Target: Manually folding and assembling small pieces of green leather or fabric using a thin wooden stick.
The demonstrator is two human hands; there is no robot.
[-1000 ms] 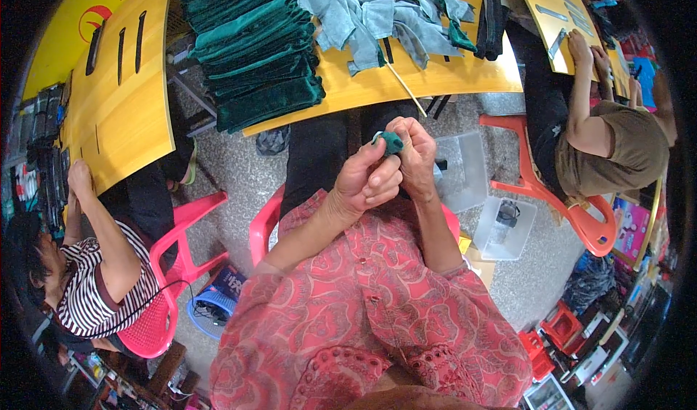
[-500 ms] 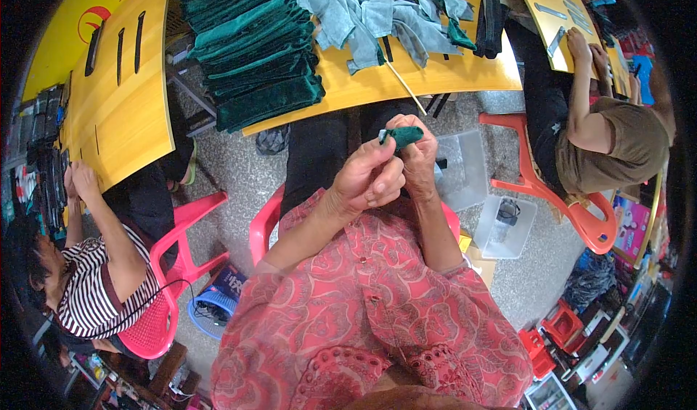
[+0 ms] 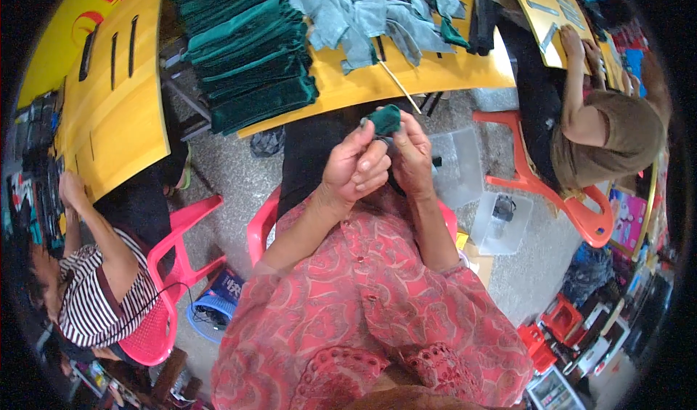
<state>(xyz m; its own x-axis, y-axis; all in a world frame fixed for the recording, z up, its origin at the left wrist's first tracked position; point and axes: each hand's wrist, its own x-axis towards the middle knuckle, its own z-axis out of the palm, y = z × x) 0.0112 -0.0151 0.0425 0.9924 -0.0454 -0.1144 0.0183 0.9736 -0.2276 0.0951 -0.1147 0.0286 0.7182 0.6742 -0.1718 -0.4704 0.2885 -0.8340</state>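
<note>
A small piece of dark green velvet fabric (image 3: pixel 385 120) is held up between both hands, just off the table's near edge. My left hand (image 3: pixel 357 164) pinches its left side between thumb and forefinger, the other fingers curled in. My right hand (image 3: pixel 412 156) grips its right side. On the table, a tall stack of folded green velvet pieces (image 3: pixel 250 54) lies to the left. Grey-blue fabric pieces (image 3: pixel 370 18), some showing green velvet, are heaped to its right. A thin light wooden stick (image 3: pixel 398 87) juts over the edge, pointing toward my hands.
The yellow table (image 3: pixel 334 83) spans the front. A co-worker in stripes (image 3: pixel 102 294) sits at a left table on a pink chair (image 3: pixel 174 265); another in brown (image 3: pixel 610 134) sits right. Clear plastic bins (image 3: pixel 501 225) and a blue basket (image 3: pixel 207 319) stand on the floor.
Both hands have shifted slightly left and turned the green velvet piece, so more of its flat face shows. My right fingers have opened out along its side.
</note>
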